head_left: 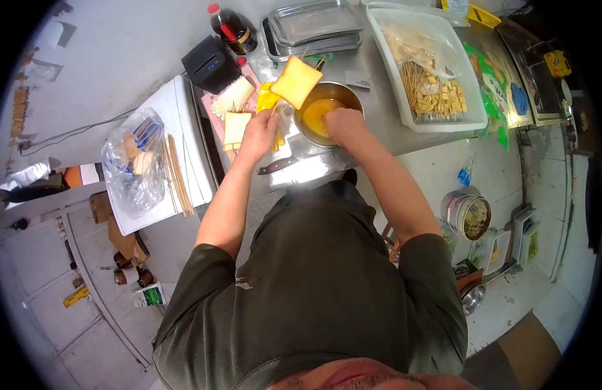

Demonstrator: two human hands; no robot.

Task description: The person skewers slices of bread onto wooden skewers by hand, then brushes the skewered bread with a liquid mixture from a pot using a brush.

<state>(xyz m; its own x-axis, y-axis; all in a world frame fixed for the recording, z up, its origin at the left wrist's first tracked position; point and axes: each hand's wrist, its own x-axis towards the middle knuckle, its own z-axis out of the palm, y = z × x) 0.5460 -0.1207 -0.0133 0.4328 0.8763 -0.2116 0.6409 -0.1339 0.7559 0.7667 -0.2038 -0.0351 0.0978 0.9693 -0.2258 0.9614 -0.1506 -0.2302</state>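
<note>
My left hand [260, 133] is closed on a thin skewer that carries a yellow-coated bread slice [296, 82]. The slice is held up beside the rim of a metal pot [357, 97] containing yellow liquid [317, 117] that looks like beaten egg. Over the pot's right side, my right hand [345, 125] is closed, fingers down toward the liquid; whatever it grips is hidden. Plain bread slices [236, 127] lie on a pink board left of my left hand, with enoki mushrooms [234, 97] above them. A knife [278, 165] lies near the counter's front edge.
A white tub [480, 123] of skewered food stands at the right, and stacked metal trays [317, 29] at the back. A sauce bottle [232, 29] and black box [211, 65] stand back left. Loose skewers [174, 175] and a plastic bag [135, 162] lie on the left white surface.
</note>
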